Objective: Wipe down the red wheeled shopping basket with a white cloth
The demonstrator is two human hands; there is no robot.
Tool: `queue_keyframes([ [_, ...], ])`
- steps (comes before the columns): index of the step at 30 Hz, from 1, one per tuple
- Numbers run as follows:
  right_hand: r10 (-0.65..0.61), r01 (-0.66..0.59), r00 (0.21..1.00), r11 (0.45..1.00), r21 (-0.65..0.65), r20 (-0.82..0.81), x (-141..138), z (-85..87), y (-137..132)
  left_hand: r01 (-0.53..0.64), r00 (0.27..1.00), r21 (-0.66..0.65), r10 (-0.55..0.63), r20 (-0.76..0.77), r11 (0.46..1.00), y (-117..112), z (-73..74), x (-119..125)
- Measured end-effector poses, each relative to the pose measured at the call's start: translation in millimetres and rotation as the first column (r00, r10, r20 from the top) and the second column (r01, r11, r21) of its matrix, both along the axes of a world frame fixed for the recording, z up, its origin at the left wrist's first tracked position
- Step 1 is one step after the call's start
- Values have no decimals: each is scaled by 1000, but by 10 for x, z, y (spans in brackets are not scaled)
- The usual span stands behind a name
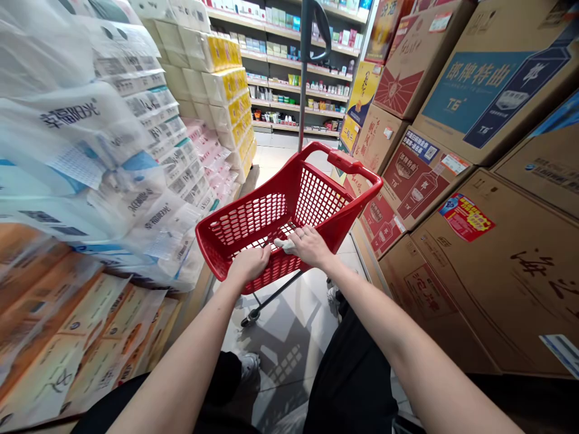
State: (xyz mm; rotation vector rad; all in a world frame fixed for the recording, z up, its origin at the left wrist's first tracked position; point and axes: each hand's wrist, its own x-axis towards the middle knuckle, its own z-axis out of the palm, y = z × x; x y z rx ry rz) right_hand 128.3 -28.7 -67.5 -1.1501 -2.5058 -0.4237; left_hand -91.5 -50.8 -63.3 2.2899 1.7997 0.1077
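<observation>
Two grips hold a red plastic shopping-cart basket (253,220) by its near rim; the left grip (248,264) and right grip (312,246) are both curled shut, a white scrap (284,245) just between them; wrapped toilet-paper packs (149,126) are stacked left of the grips, cardboard liquor cartons (484,78) right, store shelves (289,72) far ahead.

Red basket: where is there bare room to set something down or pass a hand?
Inside the basket, bare mesh shows ahead of the left hand and right hand. Floor tile runs between the toilet-paper stacks and cartons, which crowd both sides.
</observation>
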Motion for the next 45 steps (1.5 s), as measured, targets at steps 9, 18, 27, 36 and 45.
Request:
queue_keyframes([
  [9,-286,286,954,958,-5,-92,705,312,308,-65,996,-26,64,-58,998,-11,41,12],
  [18,-114,114,993,989,-91,4,-198,82,-79,-56,998,-66,54,-43,996,-5,59,103],
  [27,-181,179,984,967,-181,6,-57,183,125,-13,999,-147,6,-48,989,-136,-48,-263],
  [36,-254,242,961,964,-106,-112,-253,27,-49,-64,993,-81,55,-102,995,-213,-87,-75],
  [45,-139,137,990,986,-100,-22,-79,42,36,-45,994,-75,37,-104,996,-212,-62,-24],
])
